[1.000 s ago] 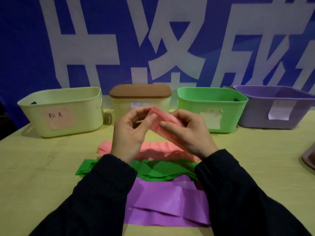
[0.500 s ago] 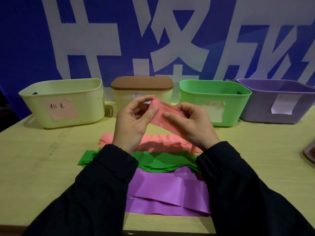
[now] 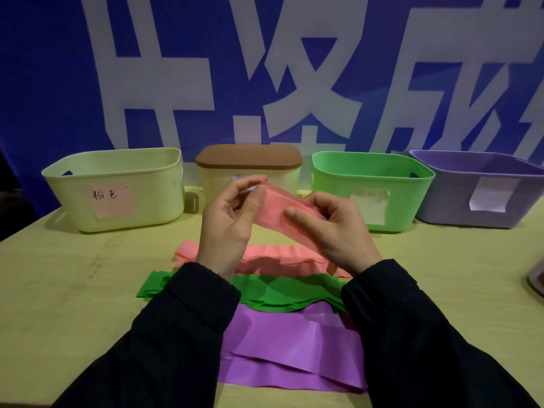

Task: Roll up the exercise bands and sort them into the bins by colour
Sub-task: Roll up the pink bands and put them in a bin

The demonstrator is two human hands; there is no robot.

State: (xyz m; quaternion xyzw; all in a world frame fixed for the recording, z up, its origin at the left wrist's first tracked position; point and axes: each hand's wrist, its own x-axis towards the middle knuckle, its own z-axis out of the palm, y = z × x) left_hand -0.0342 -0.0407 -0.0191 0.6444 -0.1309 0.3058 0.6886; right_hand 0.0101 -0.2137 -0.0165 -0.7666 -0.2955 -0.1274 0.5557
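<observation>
A pink exercise band (image 3: 278, 209) is lifted above the table between both hands, and its far part lies crumpled on the wood. My left hand (image 3: 228, 222) pinches the band's upper end. My right hand (image 3: 332, 231) grips the band a little lower, thumb on top. Below them a green band (image 3: 282, 293) and a purple band (image 3: 291, 346) lie flat in a stack toward me. At the back stand a cream bin (image 3: 117, 189) with a pink label, a green bin (image 3: 371, 187) and a purple bin (image 3: 482, 187).
A cream box with a brown lid (image 3: 248, 164) stands between the cream and green bins. A dark tray edge (image 3: 535, 279) shows at the right border. A blue banner with white characters hangs behind the table (image 3: 59, 290).
Both hands keep their hold on the pink band and shift only slightly; the camera tilted a little, so the bins sit differently in view.
</observation>
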